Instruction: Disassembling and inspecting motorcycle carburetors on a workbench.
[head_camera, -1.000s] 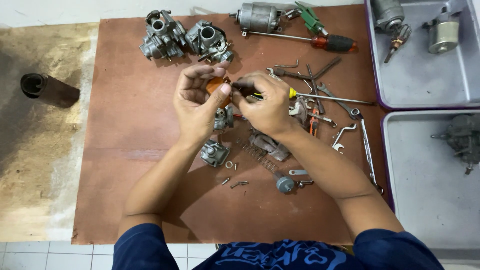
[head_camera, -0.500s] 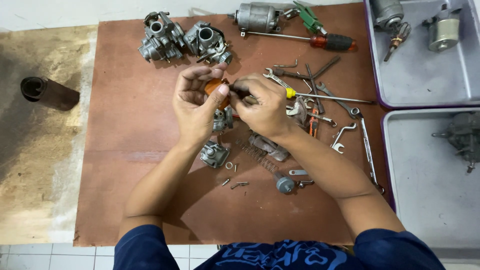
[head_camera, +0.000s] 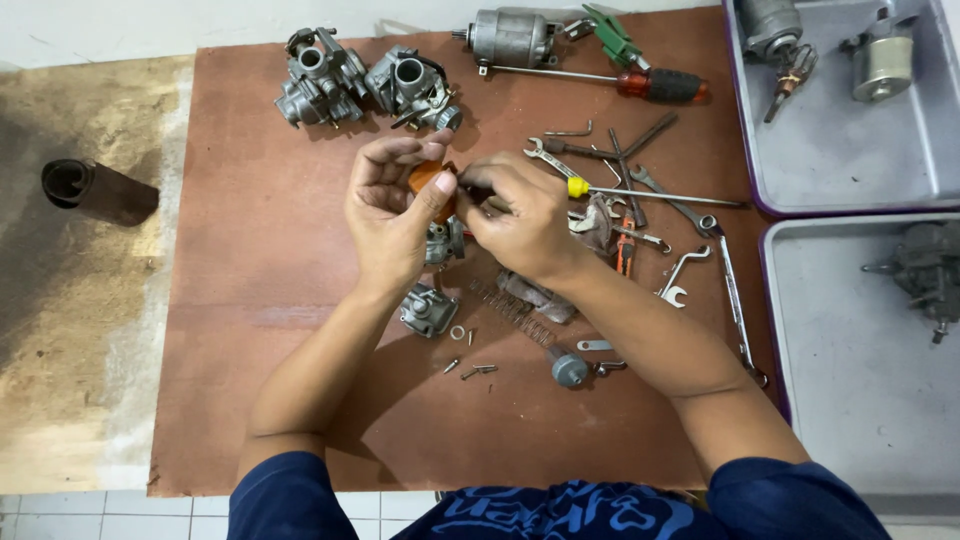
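Fingers of both hands pinch orange part (head_camera: 428, 178).

No packages, labels, signs or screens visible anywhere in the frame. Only bare metal parts and hand tools spread over a brown board, plus two plain grey trays at the right edge, unmarked as far as can be told.

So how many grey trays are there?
2, both at the right: one grey tray at the top corner, the other grey tray just below it. Both run past the picture's edge.
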